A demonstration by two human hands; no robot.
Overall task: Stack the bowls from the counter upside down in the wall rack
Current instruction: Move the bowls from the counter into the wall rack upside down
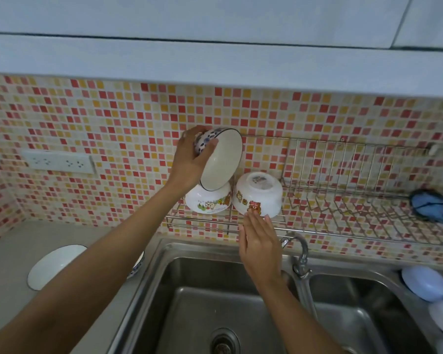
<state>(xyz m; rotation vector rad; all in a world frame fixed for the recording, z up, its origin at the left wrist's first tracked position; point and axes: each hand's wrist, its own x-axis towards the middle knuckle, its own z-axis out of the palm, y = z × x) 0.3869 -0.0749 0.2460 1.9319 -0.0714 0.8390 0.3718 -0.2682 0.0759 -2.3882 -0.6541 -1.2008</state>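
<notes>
At the far left a white socket strip (59, 161) sits on the tiled wall, and below it a white bowl with a dark rim (55, 266) rests on the grey table (8, 256). Just beside it, a second bowl with blue dots (138, 264) peeks out from behind the left forearm. The left hand (189, 159) grips a dotted bowl (221, 159) by its base, thumb on the patterned side, tilting it on edge with the white inside facing right. Its lower rim touches a cartoon-printed bowl (208, 201) that lies upside down at the left end of the wire wall rack (343, 185). Just beside that sits another upside-down bowl with bear pictures (258, 194). The right hand (260, 246) is spread flat, its fingertips just under this bowl's rim, holding nothing. Below lie the steel sink (215, 302) and tap (301, 254). A blue brush (431, 205) rests at the rack's right end.
</notes>
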